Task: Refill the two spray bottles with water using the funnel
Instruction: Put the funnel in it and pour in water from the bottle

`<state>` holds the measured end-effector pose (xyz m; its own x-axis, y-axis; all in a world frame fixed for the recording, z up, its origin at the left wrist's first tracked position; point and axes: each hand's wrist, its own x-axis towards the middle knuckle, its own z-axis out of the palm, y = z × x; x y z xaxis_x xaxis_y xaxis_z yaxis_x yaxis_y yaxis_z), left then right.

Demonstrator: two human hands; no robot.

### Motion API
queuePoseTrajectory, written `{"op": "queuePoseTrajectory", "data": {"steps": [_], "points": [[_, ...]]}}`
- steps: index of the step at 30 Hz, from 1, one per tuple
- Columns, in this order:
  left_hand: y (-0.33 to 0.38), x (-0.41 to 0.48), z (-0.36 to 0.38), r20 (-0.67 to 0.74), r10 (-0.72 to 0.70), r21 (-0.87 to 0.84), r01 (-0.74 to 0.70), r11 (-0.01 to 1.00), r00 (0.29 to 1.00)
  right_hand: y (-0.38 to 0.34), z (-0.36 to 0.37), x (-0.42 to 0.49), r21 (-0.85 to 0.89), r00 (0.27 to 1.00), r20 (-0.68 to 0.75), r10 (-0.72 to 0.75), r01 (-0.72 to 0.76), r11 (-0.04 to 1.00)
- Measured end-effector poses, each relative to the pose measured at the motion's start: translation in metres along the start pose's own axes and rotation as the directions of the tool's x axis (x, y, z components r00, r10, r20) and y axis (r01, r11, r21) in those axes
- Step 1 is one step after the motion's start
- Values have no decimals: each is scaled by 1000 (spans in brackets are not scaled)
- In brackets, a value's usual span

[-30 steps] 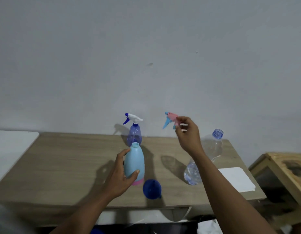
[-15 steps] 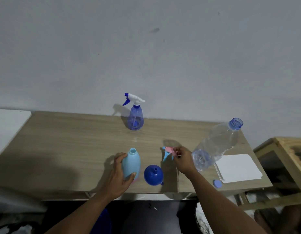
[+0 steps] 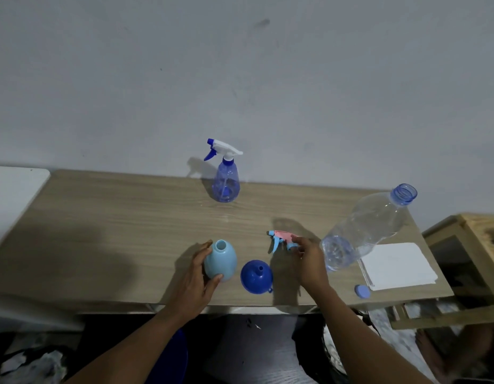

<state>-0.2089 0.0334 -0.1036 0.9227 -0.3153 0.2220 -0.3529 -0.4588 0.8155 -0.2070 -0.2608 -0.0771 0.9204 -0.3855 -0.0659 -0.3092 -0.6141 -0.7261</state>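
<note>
Right hand [image 3: 310,262] has lowered pink spray head [image 3: 282,236] beside uncapped light-blue bottle [image 3: 222,263].

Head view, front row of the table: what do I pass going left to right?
Front row: light blue bottle → funnel → spray head → water bottle. The cap and paper overlap the water bottle's span, so they are left out.
</note>
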Motion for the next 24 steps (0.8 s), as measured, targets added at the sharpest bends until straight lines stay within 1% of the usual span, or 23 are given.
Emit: {"op": "queuePoseTrajectory", "data": {"steps": [1, 2, 4, 5, 7, 11, 14, 20, 22, 24], "points": [[0, 0, -1, 3, -1, -5, 1, 1000, 1000, -5, -1, -12, -12, 998, 12, -53, 54, 998], [1, 0, -2, 5, -2, -2, 2, 1000, 1000, -8, -2, -24, -36, 993, 66, -94, 97, 995], [3, -1, -2, 6, 1, 18, -1, 1000, 1000, -8, 5, -47, -114, 963, 224, -151, 179, 977], [4, -1, -2, 3, 3, 22, -3, 1000, 1000, -2, 10, -55, -152, 943, 290, -166, 217, 964], [6, 0, -3, -4, 3, 34, -3, 999, 1000, 9, 17, -65, -193, 914, 370, -168, 253, 948], [7, -1, -4, 11, 2, 55, -3, 998, 1000, 18, 19, -72, -240, 897, 391, -208, 317, 917], [8, -2, -4, 10, -10, 52, 9, 999, 1000, 17, 21, -72, -289, 874, 416, -251, 389, 875], [10, -3, -3, 27, -66, 42, 65, 997, 997, 21, 24, -67, -359, 857, 442, -266, 440, 823], [9, -3, -3, 36, -79, 48, 77, 996, 996, 19, 21, -66, -349, 843, 453, -291, 468, 812], [9, -3, -4, 40, -86, 48, 84, 995, 995, 10, 15, -65, -293, 847, 428, -314, 459, 839]]}}
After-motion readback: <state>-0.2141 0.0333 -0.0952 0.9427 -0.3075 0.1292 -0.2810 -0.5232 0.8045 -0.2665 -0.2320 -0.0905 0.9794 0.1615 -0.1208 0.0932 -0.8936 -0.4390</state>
